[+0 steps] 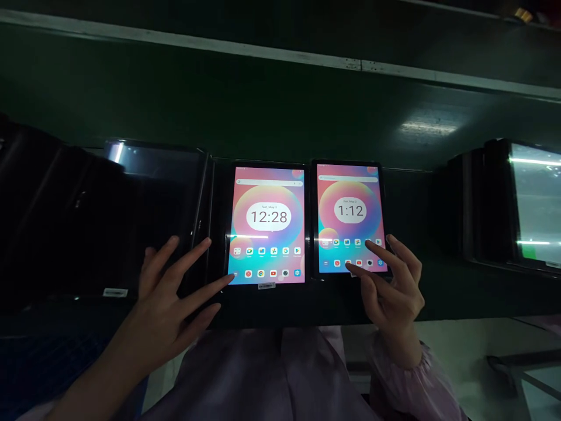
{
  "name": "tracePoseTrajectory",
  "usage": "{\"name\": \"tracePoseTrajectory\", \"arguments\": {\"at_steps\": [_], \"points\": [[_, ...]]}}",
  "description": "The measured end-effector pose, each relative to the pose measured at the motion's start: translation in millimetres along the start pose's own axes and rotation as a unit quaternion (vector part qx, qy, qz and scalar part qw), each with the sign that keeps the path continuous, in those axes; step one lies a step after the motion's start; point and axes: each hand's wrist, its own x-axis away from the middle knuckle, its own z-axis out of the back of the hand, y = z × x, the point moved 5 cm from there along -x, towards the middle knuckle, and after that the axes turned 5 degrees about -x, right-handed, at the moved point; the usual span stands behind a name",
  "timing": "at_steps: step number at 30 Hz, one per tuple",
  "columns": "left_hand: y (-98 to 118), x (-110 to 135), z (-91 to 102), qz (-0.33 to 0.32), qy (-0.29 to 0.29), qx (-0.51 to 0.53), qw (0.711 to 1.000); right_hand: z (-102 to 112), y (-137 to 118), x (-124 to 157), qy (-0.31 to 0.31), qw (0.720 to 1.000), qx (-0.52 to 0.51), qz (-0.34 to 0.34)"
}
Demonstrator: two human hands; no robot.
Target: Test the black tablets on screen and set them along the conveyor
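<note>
Two lit tablets stand side by side on a dark bench. The left tablet (pixel 267 225) shows 12:28, the right tablet (pixel 350 217) shows 1:12. My left hand (pixel 173 301) is open with fingers spread, its forefinger tip touching the lower left corner of the left tablet's screen. My right hand (pixel 392 286) is open with fingers apart, two fingertips at the bottom icon rows of the right tablet. Neither hand holds anything.
A dark tablet (pixel 153 199) leans at the left beside a stack of black devices (pixel 52 210). More tablets (pixel 526 204) stand in a row at the right. A dark green conveyor surface (pixel 280 99) runs behind. A pale floor (pixel 473 356) lies lower right.
</note>
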Motion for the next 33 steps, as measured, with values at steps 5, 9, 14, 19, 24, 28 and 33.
{"name": "tracePoseTrajectory", "arguments": {"at_steps": [5,9,14,19,24,28,33], "points": [[-5,4,-3.4,0.004,-0.01,0.001,1.0,-3,1,-3,0.0,1.0,-0.005,-0.003],[-1,3,-4.6,0.031,-0.007,0.009,0.999,-8,-1,-6,-0.021,1.0,-0.01,0.009],[1,0,-3.5,0.027,-0.012,0.012,0.999,-20,-4,-7,-0.062,0.998,-0.008,0.006],[0,0,-5.3,0.028,-0.019,0.011,0.999,-22,-2,-6,-0.051,0.999,-0.009,0.003],[1,1,-10.0,0.017,-0.028,0.014,0.999,-13,2,-9,-0.01,1.0,-0.008,0.004],[2,0,0.7,0.039,0.008,0.039,0.998,-7,4,-12,-0.003,1.0,0.012,0.009],[43,-22,19.3,0.005,0.017,0.266,0.964,-7,6,-18,0.023,1.0,0.004,0.009]]}}
